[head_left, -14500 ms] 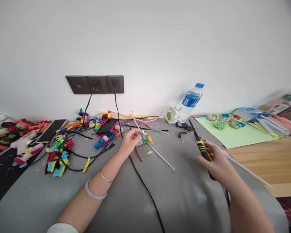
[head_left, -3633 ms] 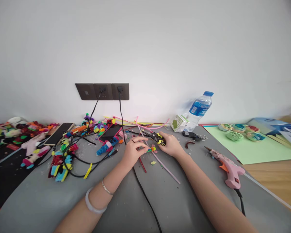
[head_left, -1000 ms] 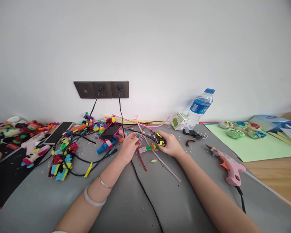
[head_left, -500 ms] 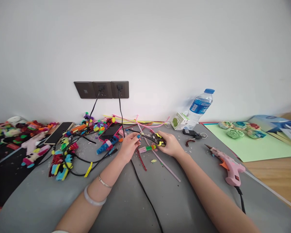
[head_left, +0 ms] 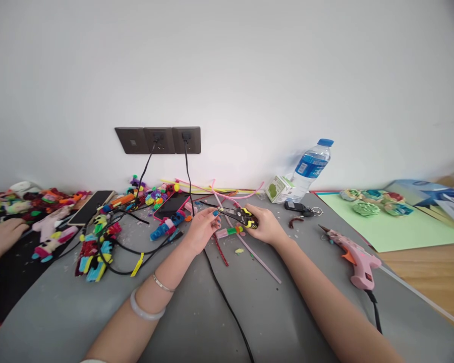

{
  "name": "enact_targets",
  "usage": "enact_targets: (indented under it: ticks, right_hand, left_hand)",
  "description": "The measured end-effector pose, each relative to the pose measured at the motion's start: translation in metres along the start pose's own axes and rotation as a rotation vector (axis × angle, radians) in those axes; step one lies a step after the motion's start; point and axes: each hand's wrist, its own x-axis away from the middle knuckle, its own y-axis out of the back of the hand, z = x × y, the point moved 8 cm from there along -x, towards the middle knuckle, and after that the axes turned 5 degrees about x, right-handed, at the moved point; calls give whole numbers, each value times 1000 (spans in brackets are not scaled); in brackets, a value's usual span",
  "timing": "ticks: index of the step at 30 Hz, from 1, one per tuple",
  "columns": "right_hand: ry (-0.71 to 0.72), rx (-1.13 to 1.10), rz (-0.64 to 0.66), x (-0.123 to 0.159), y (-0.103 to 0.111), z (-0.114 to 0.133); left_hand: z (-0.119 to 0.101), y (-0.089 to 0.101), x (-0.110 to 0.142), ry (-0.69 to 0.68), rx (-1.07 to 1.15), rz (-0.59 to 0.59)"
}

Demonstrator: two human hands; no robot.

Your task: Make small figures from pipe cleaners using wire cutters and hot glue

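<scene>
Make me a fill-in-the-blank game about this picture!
The right hand grips a black-and-____ pliers-like tool.
The plastic bottle has a ____ cap.
The glue gun is ____ with an orange trigger.
The craft flowers lie on pale ____ paper.

Missing words: yellow; blue; pink; green.

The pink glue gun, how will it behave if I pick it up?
The pink glue gun should likely keep its shape, as its body looks like rigid plastic. Its black cord trails from the handle, so it'd probably tug.
</scene>
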Motion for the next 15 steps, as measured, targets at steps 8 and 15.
enact_targets:
  ticks: [8, 15]
  right_hand:
    - [3, -18, -1, 0, 0, 0]
    - [44, 32, -48, -1, 3, 1]
  left_hand:
    - [-4, 3, -1, -58, -46, -33]
    - [-7, 4, -1, -93, -67, -38]
